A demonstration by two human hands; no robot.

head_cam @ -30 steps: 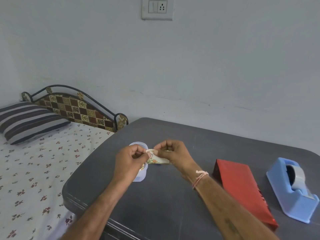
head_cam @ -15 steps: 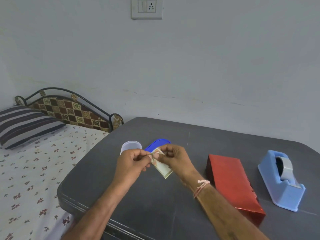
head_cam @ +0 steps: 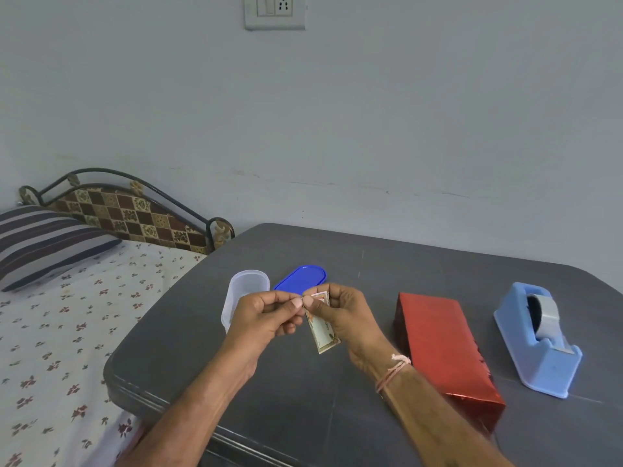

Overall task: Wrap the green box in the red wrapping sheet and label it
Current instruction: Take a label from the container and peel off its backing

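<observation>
Above the grey tabletop (head_cam: 404, 264), the left hand (head_cam: 266, 315) and the right hand (head_cam: 344, 315) meet with fingers curled, both pinching the top of a small printed label strip (head_cam: 323, 335) that hangs between them. The red-wrapped box (head_cam: 441, 352) lies flat at 3 o'clock from the hands, with a blue tape dispenser (head_cam: 539, 338) beyond it. A blue lid (head_cam: 301, 279) sits at 12 o'clock and a clear tub (head_cam: 244, 291) at 10 o'clock

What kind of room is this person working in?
Most likely a bedroom in a home. A bed with a striped pillow and a patterned headboard stands right beside the grey table, and a household switch-and-socket plate is on the plain wall.
</observation>
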